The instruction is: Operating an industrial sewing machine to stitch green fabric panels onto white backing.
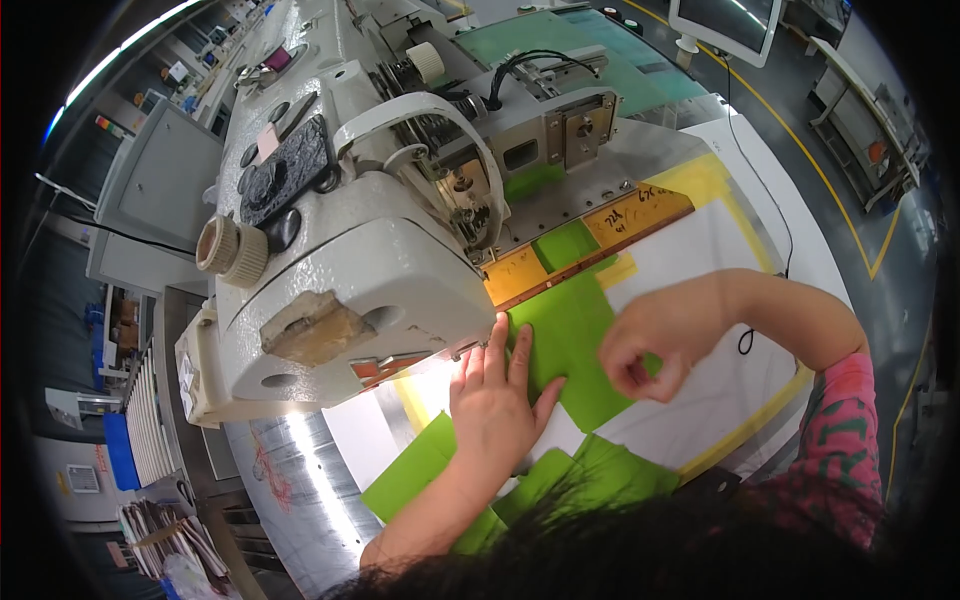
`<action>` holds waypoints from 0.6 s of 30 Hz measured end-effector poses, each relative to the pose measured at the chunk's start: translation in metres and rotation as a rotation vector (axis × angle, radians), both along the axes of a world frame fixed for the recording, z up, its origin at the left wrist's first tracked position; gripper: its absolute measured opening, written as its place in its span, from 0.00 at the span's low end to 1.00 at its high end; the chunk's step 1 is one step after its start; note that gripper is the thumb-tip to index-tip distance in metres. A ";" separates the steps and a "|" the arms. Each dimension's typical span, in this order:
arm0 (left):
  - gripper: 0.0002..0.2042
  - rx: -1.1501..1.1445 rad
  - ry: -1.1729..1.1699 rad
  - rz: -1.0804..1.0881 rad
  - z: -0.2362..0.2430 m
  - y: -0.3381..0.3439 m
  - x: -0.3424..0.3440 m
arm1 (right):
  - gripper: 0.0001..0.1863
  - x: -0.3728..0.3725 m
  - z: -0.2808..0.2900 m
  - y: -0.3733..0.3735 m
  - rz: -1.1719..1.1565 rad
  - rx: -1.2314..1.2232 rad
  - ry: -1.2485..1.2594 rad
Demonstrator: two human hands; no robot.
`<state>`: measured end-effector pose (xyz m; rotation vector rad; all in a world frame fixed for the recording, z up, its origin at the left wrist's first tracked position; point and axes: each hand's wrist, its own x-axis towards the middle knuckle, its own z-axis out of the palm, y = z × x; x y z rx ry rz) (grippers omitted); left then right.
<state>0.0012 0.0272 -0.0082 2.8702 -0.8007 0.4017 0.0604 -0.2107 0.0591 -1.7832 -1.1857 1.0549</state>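
Under the light of a large white sewing machine [375, 265], my left hand [497, 400] lies flat with its fingers stretched out. Its fingertips are close to the machine head, and its thumb and forefinger side rests on a green fabric piece [567, 345]. That piece runs up to an orange-yellow clamp strip [625, 222] with handwritten marks. My right hand [650, 345] is just right of the piece, with fingers curled and the thumb bent in. Whatever it may hold is hidden. More green pieces [420, 472] lie around my left forearm, partly covered by hair at the lower edge.
A white work surface [720, 260] edged with yellow tape spreads to the right. Shiny metal table [300, 480] shows at lower left. A thin black cable [765, 175] hangs from a monitor [728, 25]. Bundled papers [170, 535] sit at far lower left.
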 end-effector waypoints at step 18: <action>0.30 0.089 0.017 0.030 0.005 -0.010 -0.005 | 0.25 -0.030 -0.081 0.017 -0.470 -0.154 -1.367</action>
